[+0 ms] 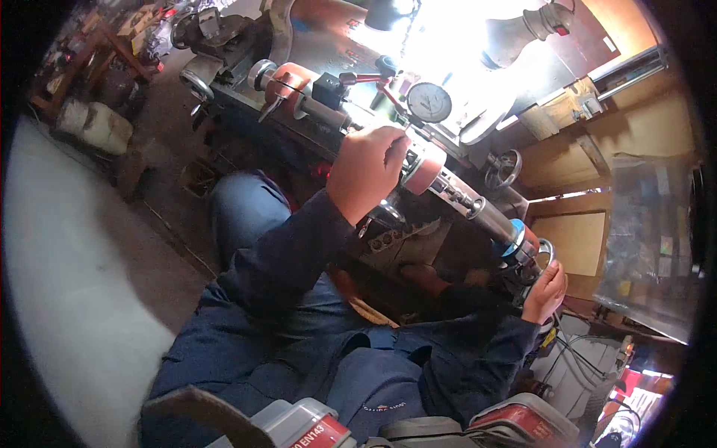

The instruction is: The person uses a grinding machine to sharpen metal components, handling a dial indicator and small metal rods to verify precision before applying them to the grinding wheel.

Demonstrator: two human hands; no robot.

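Observation:
My left hand (367,170) reaches over a long, slanting lathe-like machine (489,224). Its fingers are pinched together at the workpiece area, and whatever lies between them is hidden. Just beyond the fingertips stands a round white dial indicator (429,102), held by a jointed arm with red parts (364,78). Beside that hand, on the machine's axis, sits a reddish collar (424,170). At the machine's right end my right hand (547,293) is closed on the rim of a metal handwheel (547,252), close to a blue ring (515,237).
A bright lamp (526,33) glares over the machine's far side. Another handwheel (505,169) sits behind it; one more (196,86) is at the left end. A power strip (396,237) lies below. A clear plastic sheet (648,239) hangs at right.

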